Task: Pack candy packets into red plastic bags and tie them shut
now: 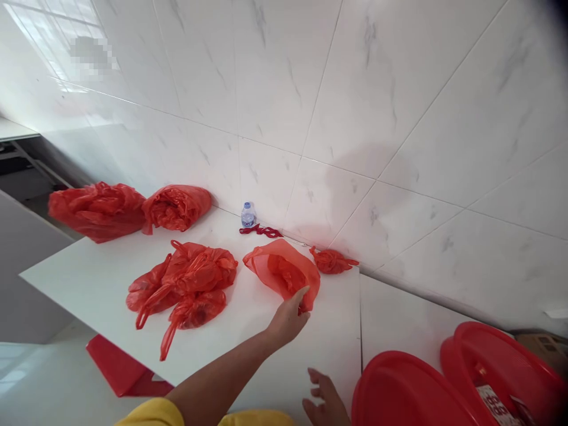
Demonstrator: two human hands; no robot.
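My left hand [287,322] reaches to the near rim of an opened red plastic bag [266,260] and grips it between thumb and fingers. The bag's mouth gapes toward me, with crumpled red plastic inside. Low in the view, my right hand [327,399] hovers by the table's front with its fingers apart and nothing in them. Left of the opened bag lies a pile of tied red plastic bags [204,272], their contents hard to make out. Against the wall on the right rests a small knotted red bag [332,261].
Two big bundles of red plastic, one at the far left [97,210] and one beside it [180,207], line the wall. A small water bottle [248,216] stands behind a dark red cord [266,231]. Red tubs [399,390] sit at lower right. A red stool [119,370] shows below the white table [89,284].
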